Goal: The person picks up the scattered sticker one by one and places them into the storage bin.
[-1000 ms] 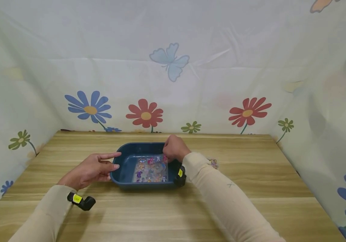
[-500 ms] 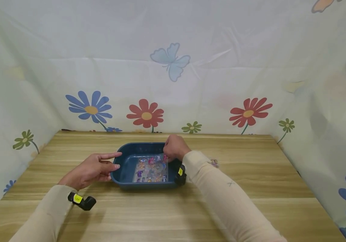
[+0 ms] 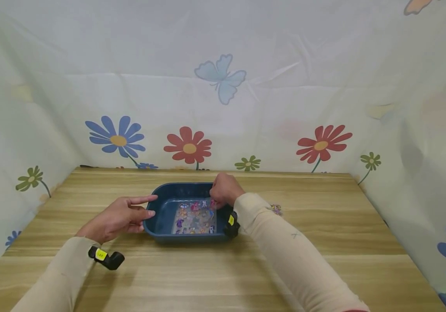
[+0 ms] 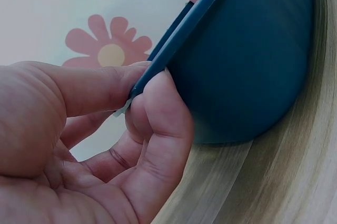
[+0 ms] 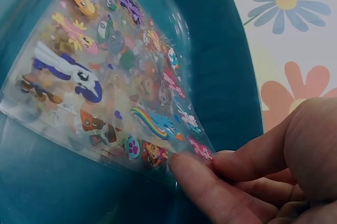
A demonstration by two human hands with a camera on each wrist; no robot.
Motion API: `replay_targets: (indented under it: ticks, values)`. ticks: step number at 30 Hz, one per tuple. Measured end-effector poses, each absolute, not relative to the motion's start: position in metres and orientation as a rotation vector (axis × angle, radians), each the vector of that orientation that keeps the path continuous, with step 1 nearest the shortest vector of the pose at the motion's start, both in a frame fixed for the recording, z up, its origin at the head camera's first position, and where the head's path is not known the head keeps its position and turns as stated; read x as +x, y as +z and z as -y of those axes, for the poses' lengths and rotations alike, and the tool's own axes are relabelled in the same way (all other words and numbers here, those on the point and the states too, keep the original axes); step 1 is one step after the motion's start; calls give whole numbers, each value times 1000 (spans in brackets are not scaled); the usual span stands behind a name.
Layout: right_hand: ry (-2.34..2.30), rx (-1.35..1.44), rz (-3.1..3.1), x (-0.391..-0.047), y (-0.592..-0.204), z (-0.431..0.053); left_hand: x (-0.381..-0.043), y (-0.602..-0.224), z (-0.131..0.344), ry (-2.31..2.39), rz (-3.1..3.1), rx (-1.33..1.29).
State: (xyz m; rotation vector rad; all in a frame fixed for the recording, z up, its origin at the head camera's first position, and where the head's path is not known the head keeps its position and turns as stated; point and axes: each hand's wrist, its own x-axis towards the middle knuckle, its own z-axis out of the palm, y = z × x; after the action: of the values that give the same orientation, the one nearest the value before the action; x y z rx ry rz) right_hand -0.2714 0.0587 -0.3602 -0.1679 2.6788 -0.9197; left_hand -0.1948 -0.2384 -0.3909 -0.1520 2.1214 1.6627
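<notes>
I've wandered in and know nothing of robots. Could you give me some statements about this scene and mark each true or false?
1. The left hand grips the rim of the tray. True.
2. The tray is bright yellow. False: it is dark blue.
3. A clear sheet with colourful figures is in the tray. True.
4. The right hand is holding a spoon. False: it pinches a corner of the clear sheet.
5. The blue butterfly is higher up than the red flowers. True.
6. Both forearms are bare. False: both are covered by pale sleeves.
</notes>
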Motion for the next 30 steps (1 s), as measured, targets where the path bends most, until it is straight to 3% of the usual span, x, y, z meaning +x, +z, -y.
replay_targets:
  ticks: [30]
  values:
    - [-808, -290, -2756, -270, -366, -60, -190, -386, 238, 1705, -2061, -103]
